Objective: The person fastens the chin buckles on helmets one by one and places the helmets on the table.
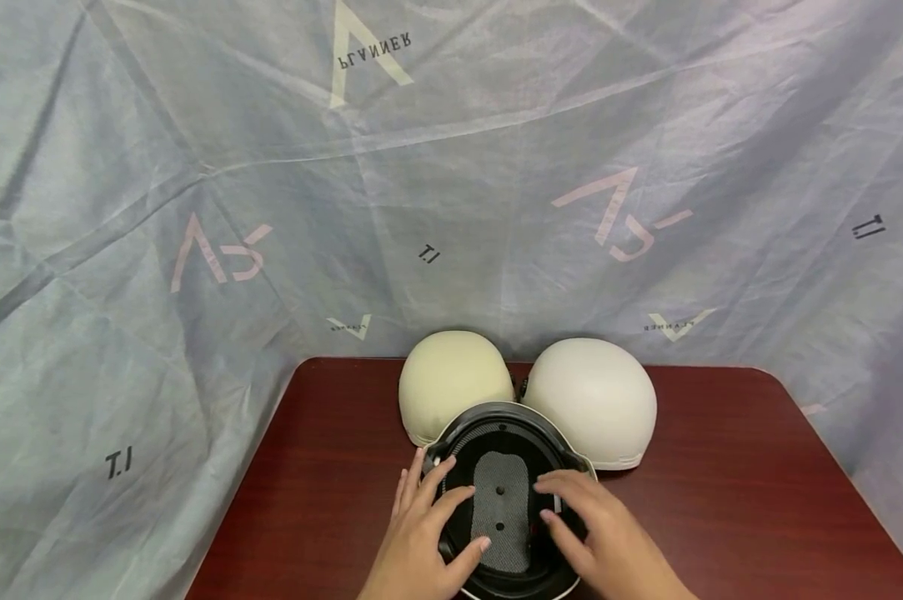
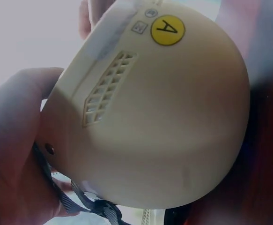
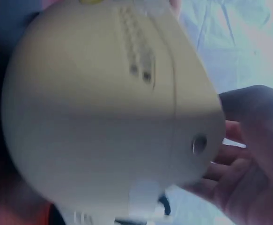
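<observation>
A cream helmet (image 1: 500, 510) lies upside down on the table, its black lining and grey mesh pad facing up. In the left wrist view its shell (image 2: 173, 108) shows a slotted vent and a yellow round sticker (image 2: 167, 30) marked A. My left hand (image 1: 424, 529) is at the left rim, its fingers spread and loosely bent over the opening. A dark chin strap (image 2: 70, 201) hangs out beside that hand. Over the right rim, my right hand (image 1: 609, 529) reaches in with thumb and fingers apart. Neither hand visibly pinches anything.
Behind the helmet, close against it, stand a pale yellow helmet (image 1: 454, 383) and a whiter helmet (image 1: 594, 400), domes up. The dark red table (image 1: 736, 500) ends at the back near a grey printed cloth (image 1: 481, 208), which also hangs along both sides.
</observation>
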A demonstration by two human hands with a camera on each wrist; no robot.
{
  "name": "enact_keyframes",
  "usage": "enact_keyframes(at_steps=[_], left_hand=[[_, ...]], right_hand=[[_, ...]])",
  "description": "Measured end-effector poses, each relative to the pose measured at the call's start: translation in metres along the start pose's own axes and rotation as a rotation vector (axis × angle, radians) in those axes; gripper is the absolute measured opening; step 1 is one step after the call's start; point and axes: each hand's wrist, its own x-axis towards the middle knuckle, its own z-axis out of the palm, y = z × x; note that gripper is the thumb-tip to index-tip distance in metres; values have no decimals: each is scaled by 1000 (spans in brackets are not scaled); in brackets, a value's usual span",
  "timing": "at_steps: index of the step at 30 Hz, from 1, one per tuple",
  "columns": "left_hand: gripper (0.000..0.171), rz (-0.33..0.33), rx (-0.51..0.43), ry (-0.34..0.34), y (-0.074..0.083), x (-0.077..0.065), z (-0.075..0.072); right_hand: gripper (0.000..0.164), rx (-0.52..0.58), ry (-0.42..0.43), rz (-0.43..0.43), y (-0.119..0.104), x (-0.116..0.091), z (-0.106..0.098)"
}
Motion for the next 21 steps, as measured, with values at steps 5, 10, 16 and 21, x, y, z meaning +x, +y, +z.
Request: enact_keyframes(at_steps=[5, 10, 16, 21], left_hand=[[41, 18, -73, -45, 0, 0, -1], [39, 4, -123, -85, 0, -1, -2], [41, 24, -122, -94, 2, -1, -1], [41, 33, -107, -83, 3, -1, 0]], right_hand=[[37, -80, -284, 80, -13, 11, 2], [43, -103, -516, 199, -18, 20, 4], [61, -62, -718, 284, -17, 20, 8], [59, -71, -746, 298, -17, 23, 14]])
